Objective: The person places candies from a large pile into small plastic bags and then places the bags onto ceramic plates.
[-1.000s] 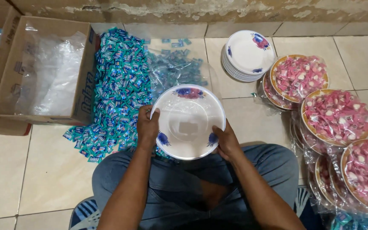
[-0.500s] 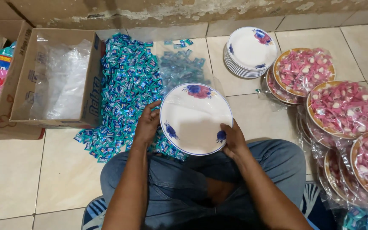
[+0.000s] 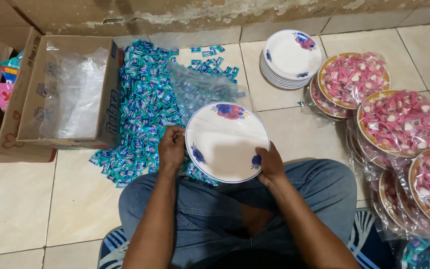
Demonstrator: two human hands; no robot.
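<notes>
I hold a white plate (image 3: 227, 140) with blue and red flower prints in front of my knees. My left hand (image 3: 171, 149) grips its left rim and my right hand (image 3: 268, 164) grips its lower right rim. The plate is tilted slightly toward me and has nothing on it. Just beyond it lies a heap of small blue-wrapped candies (image 3: 145, 107) on the tiled floor, partly under a clear plastic bag (image 3: 200, 87).
A stack of matching white plates (image 3: 290, 57) stands at the back right. Wrapped plates of pink candies (image 3: 399, 124) line the right side. An open cardboard box (image 3: 63, 89) with a plastic liner sits at the left. I sit cross-legged in jeans (image 3: 225, 209).
The plate has tilted flatter and come a little lower toward my lap; both hands kept their grip on its rim. The view has shifted slightly.
</notes>
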